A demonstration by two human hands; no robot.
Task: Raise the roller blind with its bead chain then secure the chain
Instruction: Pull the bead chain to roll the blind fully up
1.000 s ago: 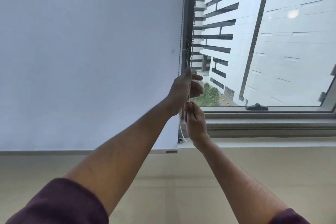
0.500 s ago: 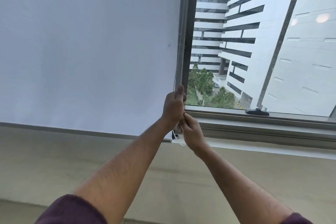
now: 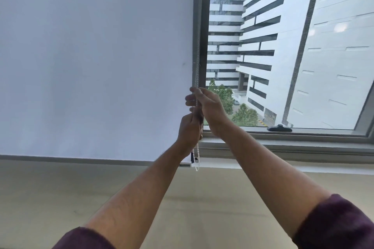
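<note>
Head view shows two bare forearms in dark maroon sleeves reaching up from the bottom edge toward the window. The left hand is the lower one, its fingers curled round the bead chain; the right hand sits just above it, fingers and thumb pinching the same chain near the blind's right edge. Below the left hand the white chain hangs in a short slack loop, ending just under the window sill.

The roller blind covers the left pane, its bottom bar low, level with the sill, so raising has barely begun by my reading. The chain should be light and limp, its small beads slippery (a pinch between beads holds better than a flat grip), and pulling one strand straight down, hand over hand, seems the way.

Beyond, the grey frame, a black window handle on its lower rail, then white buildings and trees outside.

The roller at the top is cut off, the two strands blur together above the hands, and I see no clear cleat or hook for securing.
</note>
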